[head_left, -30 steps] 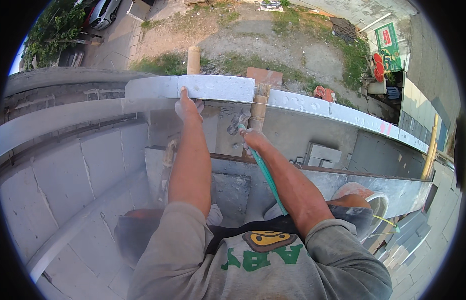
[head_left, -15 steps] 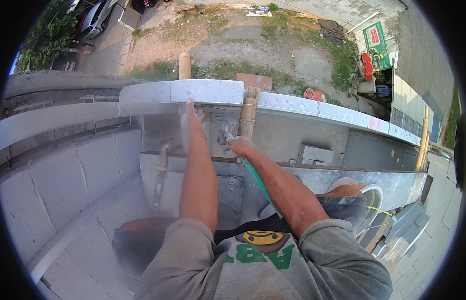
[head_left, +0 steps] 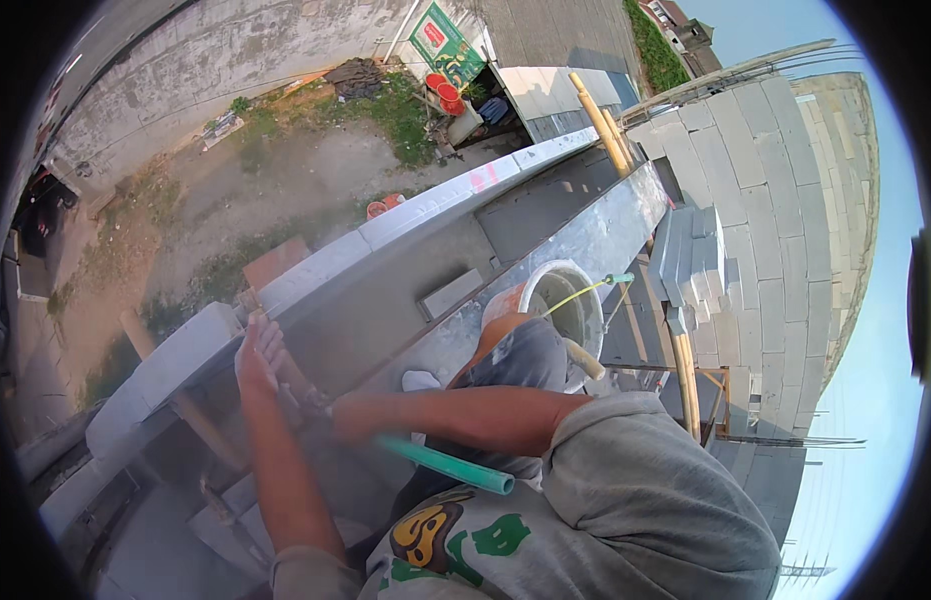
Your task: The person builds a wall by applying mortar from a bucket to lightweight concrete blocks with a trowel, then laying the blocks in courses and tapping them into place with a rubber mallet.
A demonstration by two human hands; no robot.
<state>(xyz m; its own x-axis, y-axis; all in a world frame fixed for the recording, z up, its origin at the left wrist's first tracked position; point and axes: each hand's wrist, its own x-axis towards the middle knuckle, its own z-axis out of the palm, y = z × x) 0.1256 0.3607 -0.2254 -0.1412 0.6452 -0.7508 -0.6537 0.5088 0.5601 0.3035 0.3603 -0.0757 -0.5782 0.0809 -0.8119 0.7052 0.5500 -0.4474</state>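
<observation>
My left hand (head_left: 262, 358) is raised against the inner side of the wall, fingers stretched upward beside the right end of a pale lightweight block (head_left: 180, 360). Powder whitens its fingers. My right hand (head_left: 363, 416), smeared by motion, is closed around a hammer whose green pipe handle (head_left: 450, 466) sticks out back toward my shirt. The hammer's head is blurred near my left wrist. Past a narrow gap from that block, a row of white blocks (head_left: 405, 222) continues to the right along the wall top.
A white bucket (head_left: 597, 335) with a yellow cord stands by my knee on a grey plank (head_left: 605, 225). A wooden handle (head_left: 585, 360) leans at its rim. Stacked grey blocks (head_left: 690, 255) are at the right. Bamboo poles (head_left: 600, 120) rise beyond; the ground (head_left: 205, 190) lies far below.
My view has swung right, bringing the bucket and stacked blocks toward the middle. My left hand has shifted to the block's right end. The hammer in my right hand has turned, its handle end now visible.
</observation>
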